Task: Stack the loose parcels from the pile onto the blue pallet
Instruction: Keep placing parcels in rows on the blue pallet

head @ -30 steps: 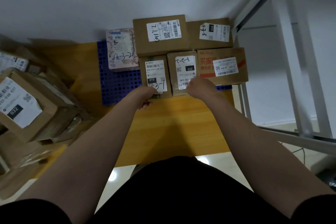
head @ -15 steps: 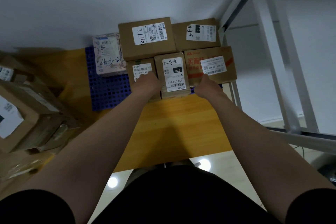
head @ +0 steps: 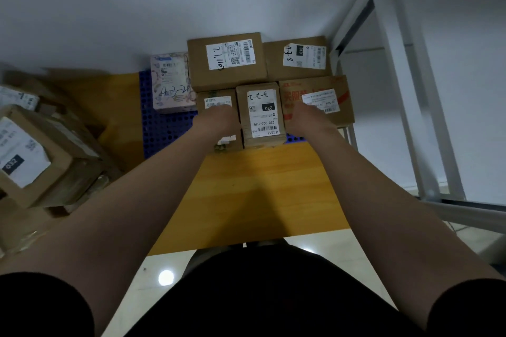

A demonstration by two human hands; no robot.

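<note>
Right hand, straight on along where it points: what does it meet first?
Likely the red-printed carton; the right hand seems to touch its near edge, though depth is unclear.

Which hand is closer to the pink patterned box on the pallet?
Left. The left hand is over the small parcel next to the pink patterned box; the right hand is farther off, on the far side of the 220-labelled parcel.
</note>
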